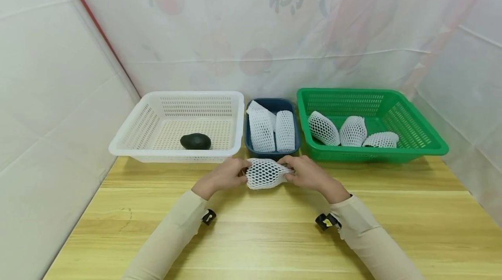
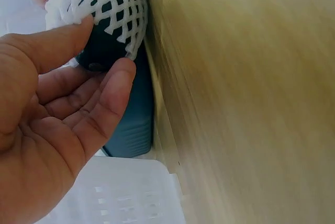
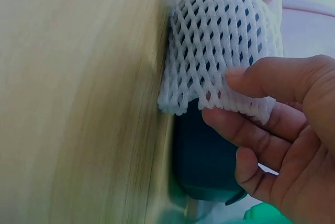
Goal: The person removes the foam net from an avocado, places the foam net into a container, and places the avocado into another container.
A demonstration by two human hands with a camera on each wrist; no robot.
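Observation:
In the head view, a white foam net sleeve (image 1: 263, 174) is held just above the table's middle, in front of a dark blue box (image 1: 273, 155). Inside the sleeve, at its left end, a dark avocado (image 2: 99, 51) shows in the left wrist view. My left hand (image 1: 225, 175) pinches that end, thumb on the mesh and fingertips at its rim. My right hand (image 1: 310, 174) pinches the loose, narrowed right end of the sleeve (image 3: 220, 46) between thumb and index finger. How far the avocado reaches inside is partly hidden by the mesh.
A white basket (image 1: 176, 153) at the left holds one bare avocado (image 1: 195, 141). Flat foam sleeves (image 1: 262, 132) lie in the divided blue box. The green basket (image 1: 376, 154) at the right holds 3 net-covered pieces (image 1: 353, 132). A white curtain (image 1: 251, 32) hangs behind.

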